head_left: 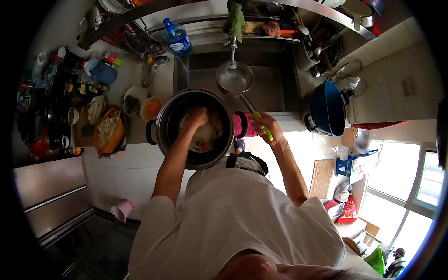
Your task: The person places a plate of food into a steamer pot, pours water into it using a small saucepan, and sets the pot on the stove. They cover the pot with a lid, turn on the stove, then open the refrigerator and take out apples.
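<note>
My right hand (268,128) is closed around the green-gripped handle of a metal ladle (234,77). Its round bowl is under the faucet (233,51) at the sink, and water seems to be in it. My left hand (196,117) reaches down into a large dark pot (161,123) with black side handles. Its fingers are curled among pale food (203,137) with reddish bits. Whatever they grip is hidden. The pot stands at the counter's front edge, close against my body.
Left of the pot are a bowl of orange food (151,109), a bowl of greens (134,100) and an orange basket of chopped pale vegetables (109,131). A blue soap bottle (177,37) stands behind the sink (275,84). Right of it is a blue basin (329,108).
</note>
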